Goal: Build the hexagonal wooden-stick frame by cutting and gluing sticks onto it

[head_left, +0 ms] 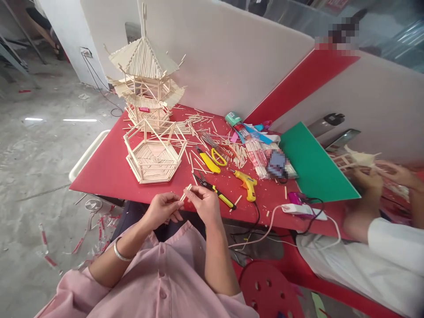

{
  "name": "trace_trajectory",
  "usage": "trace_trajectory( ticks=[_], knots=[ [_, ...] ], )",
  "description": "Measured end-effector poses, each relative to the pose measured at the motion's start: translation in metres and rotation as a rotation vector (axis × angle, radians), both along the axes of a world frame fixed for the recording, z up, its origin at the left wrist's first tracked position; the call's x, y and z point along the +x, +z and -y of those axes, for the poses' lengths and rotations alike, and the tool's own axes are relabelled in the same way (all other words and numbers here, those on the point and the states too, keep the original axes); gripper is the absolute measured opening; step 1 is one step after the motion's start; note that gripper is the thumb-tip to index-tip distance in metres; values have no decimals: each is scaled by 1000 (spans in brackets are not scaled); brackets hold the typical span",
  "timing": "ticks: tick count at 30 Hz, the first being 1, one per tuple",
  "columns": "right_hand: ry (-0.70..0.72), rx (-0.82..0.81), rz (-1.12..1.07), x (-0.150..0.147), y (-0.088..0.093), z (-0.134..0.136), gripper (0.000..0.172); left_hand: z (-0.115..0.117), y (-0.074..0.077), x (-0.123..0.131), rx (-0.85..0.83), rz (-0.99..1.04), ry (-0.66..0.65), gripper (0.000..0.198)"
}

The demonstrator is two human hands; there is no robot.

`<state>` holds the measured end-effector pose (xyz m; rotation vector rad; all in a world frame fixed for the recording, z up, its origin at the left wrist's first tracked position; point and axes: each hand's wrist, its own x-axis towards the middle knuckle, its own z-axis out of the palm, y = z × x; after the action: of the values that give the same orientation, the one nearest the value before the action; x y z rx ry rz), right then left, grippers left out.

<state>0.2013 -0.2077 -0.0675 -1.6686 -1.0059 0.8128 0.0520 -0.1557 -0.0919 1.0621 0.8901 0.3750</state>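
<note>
Short pale wooden sticks (pixel 186 192) are pinched between my two hands at the table's front edge. Fingers of my left hand (pixel 164 208) close on their lower end, while my right hand (pixel 204 202) grips the upper end. The exact number of sticks is hard to make out. Just beyond my hands stands a hexagonal stick frame (pixel 155 180) with a patterned floor and upright posts. Behind it rises a tiered stick pagoda (pixel 142 59) with a pointed roof. Black-and-yellow pliers (pixel 225 198) lie right beside my right hand.
On the red table (pixel 99 172) lie a yellow cutter (pixel 208 161), yellow-handled scissors (pixel 219 157), a yellow glue gun (pixel 247 184) and loose sticks. A green board (pixel 314 163) stands at right, near a co-worker's hands (pixel 367 181). A white power strip (pixel 303 211) trails cables.
</note>
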Motion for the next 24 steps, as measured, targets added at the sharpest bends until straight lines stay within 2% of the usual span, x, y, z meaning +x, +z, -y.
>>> trace_trajectory(
  ticks=[4,9,11,14,16,18,21,24],
  knots=[
    [-123,-27,-54,12,-6,-4,38,-3,-3,7,-8,-17,19,37],
    [-406,55,-45,39,-10,-18,49,-8,-4,15,51,31,167,36],
    [-341,31,65,44,-10,-32,49,-9,-6,17,116,14,172,33],
    [-86,-42,222,48,-9,-54,42,-12,-8,20,191,-13,162,28],
    [0,-71,265,52,-7,-62,37,-14,-7,20,176,-24,152,27],
    [9,-104,354,59,-4,-59,32,-16,-6,20,142,-32,138,28],
    [25,-205,545,68,1,-39,22,-19,-4,20,127,-31,115,29],
    [68,-354,701,59,4,-19,20,-20,-4,21,100,-35,87,30]
  ],
)
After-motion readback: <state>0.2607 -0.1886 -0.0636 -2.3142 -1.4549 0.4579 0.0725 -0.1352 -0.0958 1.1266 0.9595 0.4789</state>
